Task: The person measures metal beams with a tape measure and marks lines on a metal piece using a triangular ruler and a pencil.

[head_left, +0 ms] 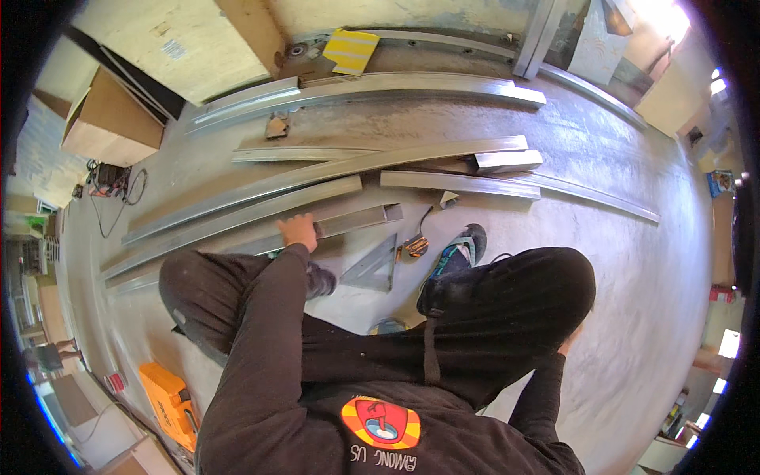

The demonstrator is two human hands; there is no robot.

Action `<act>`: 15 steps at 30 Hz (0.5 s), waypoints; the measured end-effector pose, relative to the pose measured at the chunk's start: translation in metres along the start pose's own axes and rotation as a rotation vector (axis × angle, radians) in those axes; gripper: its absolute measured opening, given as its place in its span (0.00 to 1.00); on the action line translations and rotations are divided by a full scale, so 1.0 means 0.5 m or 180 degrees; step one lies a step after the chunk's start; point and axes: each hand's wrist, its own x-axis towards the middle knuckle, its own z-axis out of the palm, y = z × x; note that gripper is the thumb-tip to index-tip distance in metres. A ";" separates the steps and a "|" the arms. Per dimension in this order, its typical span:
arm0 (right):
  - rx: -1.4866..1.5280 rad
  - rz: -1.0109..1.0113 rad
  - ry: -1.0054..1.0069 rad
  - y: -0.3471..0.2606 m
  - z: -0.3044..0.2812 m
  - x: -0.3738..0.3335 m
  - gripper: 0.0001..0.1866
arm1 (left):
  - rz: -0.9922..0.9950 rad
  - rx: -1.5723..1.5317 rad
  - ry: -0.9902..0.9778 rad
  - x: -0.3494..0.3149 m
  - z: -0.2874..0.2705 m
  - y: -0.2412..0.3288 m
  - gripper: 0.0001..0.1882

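Note:
My left hand [298,231] is closed over a short galvanized metal channel [354,222], whose open end points right. Its fingers curl over the far edge. My right hand [568,340] is mostly hidden beside my right knee, so its fingers do not show. Between my feet lie a triangular metal set square [370,267] and a yellow-and-black tape measure [416,246] with some tape pulled out. A small metal offcut [449,199] rests just beyond them. Past my left hand, a longer metal channel [237,227] runs alongside the held one.
More metal channels [332,168] lie across the floor ahead, some overlapping. Another long pair [396,85] is near the wall, below a yellow sheet [351,51]. At left stand a cardboard box [115,119] and a corded tool [107,180]. An orange case [168,405] lies lower left.

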 end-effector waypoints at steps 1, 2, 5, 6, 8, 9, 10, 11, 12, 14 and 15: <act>-0.0006 0.0018 0.0042 -0.007 -0.009 0.003 0.15 | -0.0048 0.0017 -0.0060 0.001 -0.011 -0.001 0.20; -0.0085 0.0026 0.0091 -0.012 -0.016 0.009 0.15 | -0.0092 0.0040 -0.0124 0.001 -0.024 -0.001 0.22; -0.0341 0.0039 0.0190 0.001 -0.033 0.026 0.15 | -0.0054 0.0120 -0.0229 0.006 -0.018 -0.007 0.22; -0.0421 0.0051 0.0228 0.009 -0.034 0.027 0.15 | -0.0078 0.0161 -0.0215 0.010 -0.013 -0.008 0.22; -0.0559 0.0070 0.0283 0.019 -0.025 0.031 0.15 | -0.0083 0.0253 -0.0224 0.024 -0.002 -0.017 0.19; -0.0613 0.0093 0.0280 0.028 -0.015 0.035 0.15 | -0.0264 0.0174 -0.0388 0.032 0.011 -0.039 0.17; -0.0666 0.0113 0.0273 0.036 -0.004 0.038 0.15 | -0.0450 0.0091 -0.0547 0.037 0.024 -0.064 0.16; -0.0764 0.0115 0.0285 0.032 -0.004 0.044 0.15 | -0.0432 0.0094 -0.0573 0.034 0.030 -0.066 0.16; -0.0867 0.0124 0.0318 0.030 -0.009 0.045 0.15 | -0.0264 0.0089 -0.0467 0.029 0.027 -0.064 0.15; -0.1067 0.0134 0.0376 0.024 -0.019 0.044 0.15 | -0.0065 0.0085 -0.0383 0.028 0.001 -0.057 0.15; -0.1164 0.0134 0.0404 0.020 -0.023 0.042 0.15 | -0.0118 -0.0333 -0.0444 0.036 -0.022 -0.054 0.16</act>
